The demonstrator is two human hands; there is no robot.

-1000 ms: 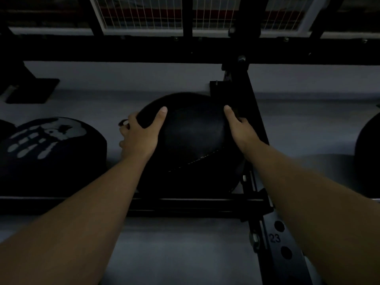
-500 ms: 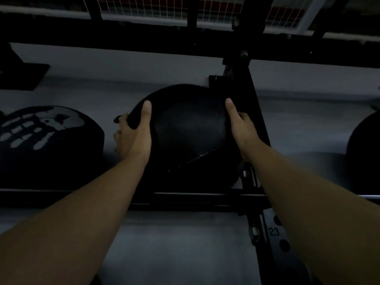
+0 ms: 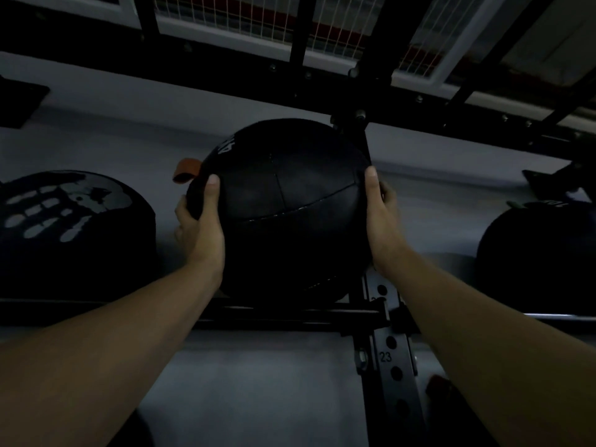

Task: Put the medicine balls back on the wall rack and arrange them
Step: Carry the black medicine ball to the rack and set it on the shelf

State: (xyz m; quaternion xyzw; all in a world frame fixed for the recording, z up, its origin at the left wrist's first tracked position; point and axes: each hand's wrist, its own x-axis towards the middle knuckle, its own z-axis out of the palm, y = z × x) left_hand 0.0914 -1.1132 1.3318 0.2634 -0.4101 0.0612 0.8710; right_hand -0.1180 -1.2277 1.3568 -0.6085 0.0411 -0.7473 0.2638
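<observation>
Dim room: grey wall (image 3: pixel 264 391), mesh-covered window (image 3: pixel 258 17) above, black beam (image 3: pixel 193 77) beneath it.

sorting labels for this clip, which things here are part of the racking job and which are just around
Part of the job:
- centre medicine ball, gripped by left hand and right hand
- handprint ball, on the rack
- right-hand ball
- rack rail and numbered upright

Just around:
- mesh window panel
- grey wall

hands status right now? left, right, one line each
Left hand: closed on the left side of the black medicine ball, thumb in front.
Right hand: pressed against the same ball's right side, holding it on the wall rack.
</observation>
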